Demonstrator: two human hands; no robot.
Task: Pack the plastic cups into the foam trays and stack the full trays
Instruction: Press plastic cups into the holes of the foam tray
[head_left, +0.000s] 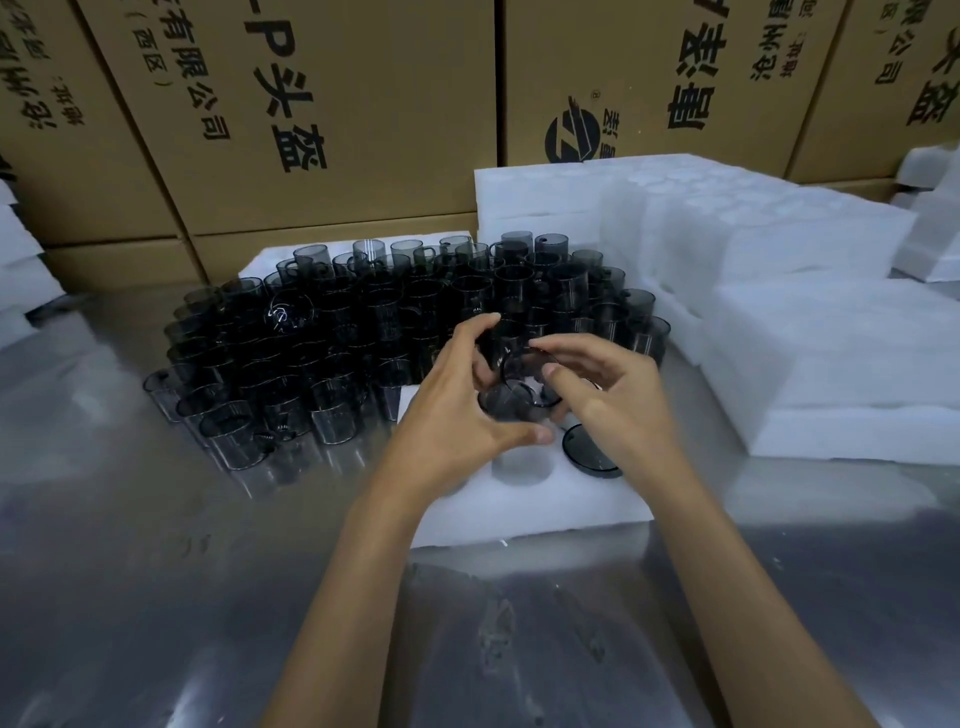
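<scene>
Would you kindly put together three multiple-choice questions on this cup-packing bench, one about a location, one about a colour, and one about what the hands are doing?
1. Where do the stacked foam trays lie relative to the loose cups?
A. To their right
B. To their left
C. Under the table

2. What colour are the loose cups?
A. Bright red
B. Smoky dark grey, see-through
C. Solid white

3. What are the left hand and right hand doing?
A. Both resting flat on the table
B. Both gripping one cup over the near foam tray
C. Lifting a cardboard box

Answers: 1 A, white trays pile up on the right; 2 B, cups look tinted and transparent; 3 B, fingers of both hands curl round a cup.
</scene>
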